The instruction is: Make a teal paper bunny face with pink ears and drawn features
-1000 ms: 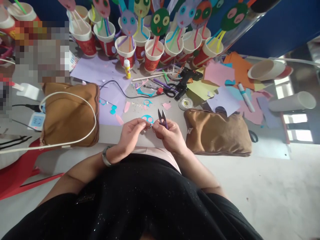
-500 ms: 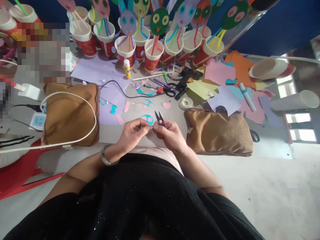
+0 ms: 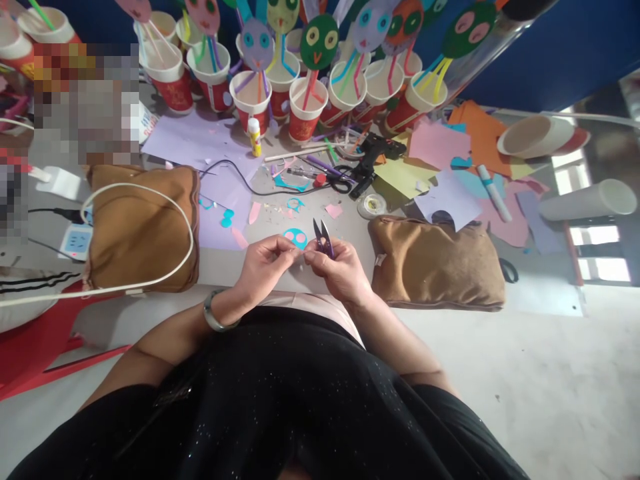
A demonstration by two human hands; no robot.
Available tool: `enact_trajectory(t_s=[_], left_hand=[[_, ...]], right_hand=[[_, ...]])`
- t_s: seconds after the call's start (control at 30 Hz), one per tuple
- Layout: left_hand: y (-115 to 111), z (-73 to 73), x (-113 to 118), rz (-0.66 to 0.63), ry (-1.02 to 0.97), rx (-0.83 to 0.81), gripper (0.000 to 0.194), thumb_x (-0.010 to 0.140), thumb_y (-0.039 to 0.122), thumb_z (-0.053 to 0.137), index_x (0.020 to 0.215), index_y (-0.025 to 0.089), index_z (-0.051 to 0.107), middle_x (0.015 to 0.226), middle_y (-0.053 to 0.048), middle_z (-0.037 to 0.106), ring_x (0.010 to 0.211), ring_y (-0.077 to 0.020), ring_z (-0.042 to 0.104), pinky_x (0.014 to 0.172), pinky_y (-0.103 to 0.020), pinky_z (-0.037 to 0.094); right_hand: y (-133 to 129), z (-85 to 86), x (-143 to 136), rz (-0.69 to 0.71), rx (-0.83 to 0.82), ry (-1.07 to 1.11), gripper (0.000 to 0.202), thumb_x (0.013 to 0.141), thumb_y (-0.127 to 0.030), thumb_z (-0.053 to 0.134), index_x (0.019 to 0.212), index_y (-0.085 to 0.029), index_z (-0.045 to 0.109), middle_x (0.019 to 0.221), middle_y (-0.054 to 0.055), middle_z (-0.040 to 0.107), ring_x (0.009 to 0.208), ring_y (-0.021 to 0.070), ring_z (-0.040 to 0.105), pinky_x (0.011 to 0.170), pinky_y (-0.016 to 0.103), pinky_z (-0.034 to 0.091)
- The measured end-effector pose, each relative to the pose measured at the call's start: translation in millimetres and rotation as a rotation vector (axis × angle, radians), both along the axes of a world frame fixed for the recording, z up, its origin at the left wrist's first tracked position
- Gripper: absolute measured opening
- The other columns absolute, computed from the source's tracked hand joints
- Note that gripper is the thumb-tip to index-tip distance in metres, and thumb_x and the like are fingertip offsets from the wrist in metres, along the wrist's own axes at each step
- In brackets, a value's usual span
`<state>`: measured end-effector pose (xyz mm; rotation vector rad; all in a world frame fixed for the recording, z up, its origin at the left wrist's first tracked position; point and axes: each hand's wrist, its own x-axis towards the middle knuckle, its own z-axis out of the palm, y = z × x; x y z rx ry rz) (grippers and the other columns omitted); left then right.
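Note:
My right hand (image 3: 340, 269) is wrapped around small dark thread snips (image 3: 324, 239), whose two blades point up and stand apart. Its thumb and fingertip meet the fingertips of my left hand (image 3: 269, 268), which is closed in a pinch; what it pinches is too small to make out. Just beyond the fingertips a blue paper disc (image 3: 295, 238) with two pink circles lies on the grey table. A blue paper scrap (image 3: 295, 204) and a pink scrap (image 3: 333, 211) lie farther back.
Brown cushions (image 3: 143, 227) (image 3: 437, 263) flank my hands. Red and white cups (image 3: 306, 110) with paper faces line the back. Before them are a glue stick (image 3: 255, 138), a black glue gun (image 3: 373, 160), a tape roll (image 3: 372, 206) and coloured paper (image 3: 440, 143). A white cable crosses the left cushion.
The snips have turned slightly more upright and shifted a little to the right in my right hand. Both hands otherwise stay nearly in place, fingertips together.

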<state>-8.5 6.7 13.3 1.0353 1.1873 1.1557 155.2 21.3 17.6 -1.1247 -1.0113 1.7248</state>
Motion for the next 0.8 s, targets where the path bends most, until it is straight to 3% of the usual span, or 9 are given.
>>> enact_trajectory(t_s=[0.3,0.53,0.8], left_hand=[[-1.8,0.1,-1.0,-0.022,0.001,-0.027,0.016,0.082,0.030,0.071,0.069,0.021,0.070,0.069,0.001,0.066,0.068,-0.0130,0.056,0.065,-0.027,0.045],[-0.3,-2.0,-3.7,0.027,0.010,0.012,0.019,0.084,0.032,0.073,0.069,0.021,0.068,0.065,0.002,0.061,0.065,-0.0120,0.053,0.063,-0.027,0.044],[-3.2,-4.4,-3.1,-0.005,0.052,0.060,0.028,0.086,0.043,0.075,0.070,0.022,0.066,0.069,0.000,0.064,0.069,-0.0140,0.053,0.068,-0.029,0.045]], right_hand=[[-1.1,-0.3,-0.7,0.007,-0.039,-0.026,0.039,0.076,-0.051,0.082,0.069,-0.018,0.062,0.058,-0.006,0.050,0.050,0.0053,0.031,0.048,0.024,0.021],[0.0,2.4,-1.4,-0.012,-0.049,0.027,0.041,0.079,-0.053,0.081,0.068,-0.017,0.064,0.052,-0.008,0.037,0.047,0.0043,0.024,0.048,0.026,0.014],[-2.3,-1.3,-3.1,-0.005,0.003,-0.061,0.039,0.073,-0.051,0.085,0.069,-0.018,0.064,0.057,-0.006,0.049,0.051,0.0061,0.033,0.049,0.024,0.025]])
